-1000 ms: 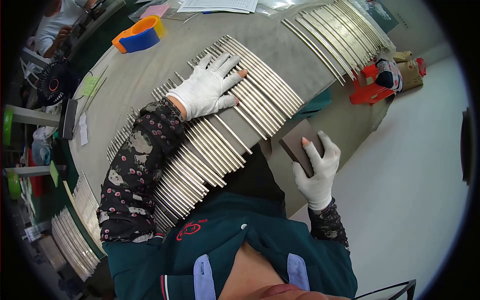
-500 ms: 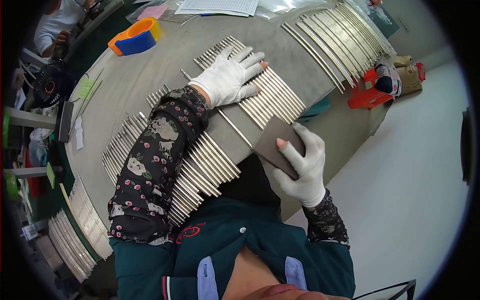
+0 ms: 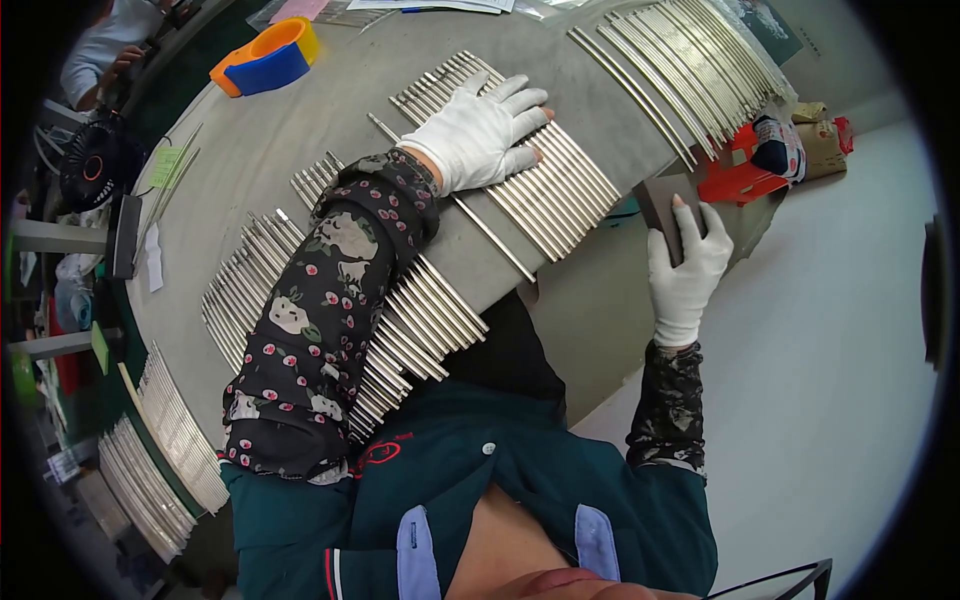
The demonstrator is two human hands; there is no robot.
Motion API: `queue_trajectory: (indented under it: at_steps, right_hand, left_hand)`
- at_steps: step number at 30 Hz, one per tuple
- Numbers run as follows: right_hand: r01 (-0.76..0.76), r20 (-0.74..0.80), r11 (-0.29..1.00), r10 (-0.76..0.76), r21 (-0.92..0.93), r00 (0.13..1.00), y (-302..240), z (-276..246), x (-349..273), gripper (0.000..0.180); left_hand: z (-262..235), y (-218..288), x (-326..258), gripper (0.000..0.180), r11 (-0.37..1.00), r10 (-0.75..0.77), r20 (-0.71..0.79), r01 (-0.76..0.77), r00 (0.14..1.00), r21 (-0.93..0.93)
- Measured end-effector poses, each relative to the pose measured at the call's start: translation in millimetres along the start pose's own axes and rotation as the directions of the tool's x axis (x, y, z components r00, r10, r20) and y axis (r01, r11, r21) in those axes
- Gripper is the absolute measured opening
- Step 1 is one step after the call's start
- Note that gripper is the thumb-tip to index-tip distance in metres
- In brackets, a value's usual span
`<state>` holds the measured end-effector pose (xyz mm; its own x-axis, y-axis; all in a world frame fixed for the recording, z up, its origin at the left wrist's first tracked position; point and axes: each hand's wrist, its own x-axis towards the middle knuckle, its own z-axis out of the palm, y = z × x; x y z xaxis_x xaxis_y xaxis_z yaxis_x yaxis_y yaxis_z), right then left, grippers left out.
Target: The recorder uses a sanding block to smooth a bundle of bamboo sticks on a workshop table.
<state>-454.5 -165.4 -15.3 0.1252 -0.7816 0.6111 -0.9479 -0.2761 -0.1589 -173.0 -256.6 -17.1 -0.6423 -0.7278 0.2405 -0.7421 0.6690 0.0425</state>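
Note:
My left hand [image 3: 478, 135], in a white glove with some fingertips bare, lies flat with fingers spread on a row of shiny metal rods [image 3: 560, 195]. Those rods lie side by side, their near ends reaching the table's edge. Beside them a single rod [image 3: 497, 238] sticks out past the edge. Out to the right, off the table, my right hand [image 3: 690, 265] grips a brown-grey rectangular block [image 3: 662, 205], its thumb and fingers around it. The block is apart from the rods. Under my left forearm lies another batch of rods [image 3: 425, 310].
A further row of rods [image 3: 690, 70] lies at the far right of the grey table [image 3: 340, 100]. Near the back sits an orange and blue tape dispenser [image 3: 265, 60]. Red and brown bags [image 3: 740, 175] stand beyond the right edge. A fan [image 3: 92, 168] and another person's arm [image 3: 125, 62] are at left.
My right hand has carried the block away from the rod ends, to the right and farther out. My left hand has shifted slightly right, and the single rod protrudes more over the edge.

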Motion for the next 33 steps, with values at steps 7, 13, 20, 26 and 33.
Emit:
queue_trajectory:
  at_steps: [7, 13, 20, 26, 33]
  right_hand:
    - [-0.023, 0.076, 0.981, 0.009, 0.193, 0.997, -2.1, -17.9, -33.1, 0.049]
    - [-0.147, 0.121, 0.962, 0.121, 0.231, 0.985, 7.0, -19.9, -49.5, 0.046]
    - [-0.021, 0.089, 0.961, -0.004, 0.275, 0.996, -33.5, -30.8, -47.7, 0.050]
    - [0.062, 0.198, 0.954, -0.124, 0.294, 0.972, -55.6, -48.0, -66.6, 0.056]
    - [0.123, 0.252, 0.931, -0.217, 0.343, 0.943, -71.0, -47.4, -73.9, 0.061]
  left_hand:
    - [-63.6, -7.2, -65.5, 0.068, 0.990, 0.123, -0.104, -0.129, 0.987, -0.054]
    - [-76.6, -5.7, -177.6, 0.071, 0.998, -0.027, 0.262, 0.040, 0.965, -0.046]
    - [-45.8, -9.0, -137.0, 0.069, 0.995, -0.033, 0.217, 0.011, 0.976, 0.100]
    - [-17.7, -26.7, -90.4, 0.071, 0.997, -0.076, -0.036, 0.076, 0.996, 0.000]
    - [-21.2, -67.7, -111.1, 0.063, 0.913, -0.328, 0.024, 0.324, 0.944, -0.248]
